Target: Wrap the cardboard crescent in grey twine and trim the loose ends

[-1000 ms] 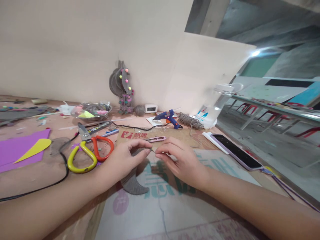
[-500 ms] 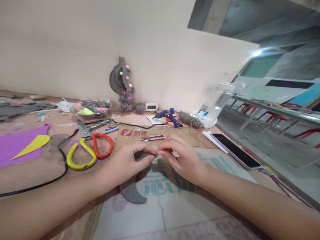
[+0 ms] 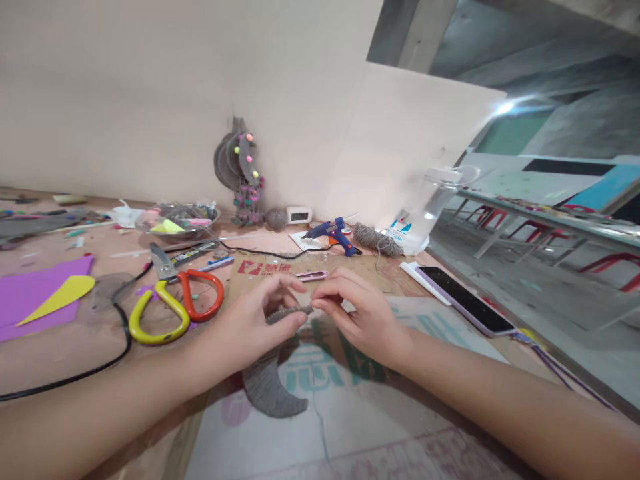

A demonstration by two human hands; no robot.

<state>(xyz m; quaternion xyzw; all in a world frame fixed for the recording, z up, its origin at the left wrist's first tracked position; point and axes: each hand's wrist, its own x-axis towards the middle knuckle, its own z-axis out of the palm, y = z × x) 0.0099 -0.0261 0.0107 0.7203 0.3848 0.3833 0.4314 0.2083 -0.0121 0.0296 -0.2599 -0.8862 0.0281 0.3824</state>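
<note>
A crescent wrapped in grey yarn (image 3: 273, 387) hangs from my left hand (image 3: 263, 323), its lower point curving right above the printed sheet. My left thumb presses on its upper end, and ridged yarn shows between thumb and fingers. At that upper tip, my right hand (image 3: 363, 313) has thumb and forefinger pinched together. Whatever those fingertips hold is too small to make out. Just beyond the hands lie small pink-handled thread snips (image 3: 311, 275), partly covered by my fingers.
Scissors with yellow and red handles (image 3: 160, 313) lie left, near purple sheets (image 3: 45, 287) and a black cord. Behind are a blue glue gun (image 3: 333, 233), a grey yarn bundle (image 3: 377, 240) and a clear jug (image 3: 420, 213). A phone (image 3: 465, 300) rests right. A decorated hanging (image 3: 240, 170) stands against the wall.
The crescent has turned slightly in my left hand, its lower point moving right and down. More of its upper end shows between the left fingers, which have lifted. The view has shifted slightly.
</note>
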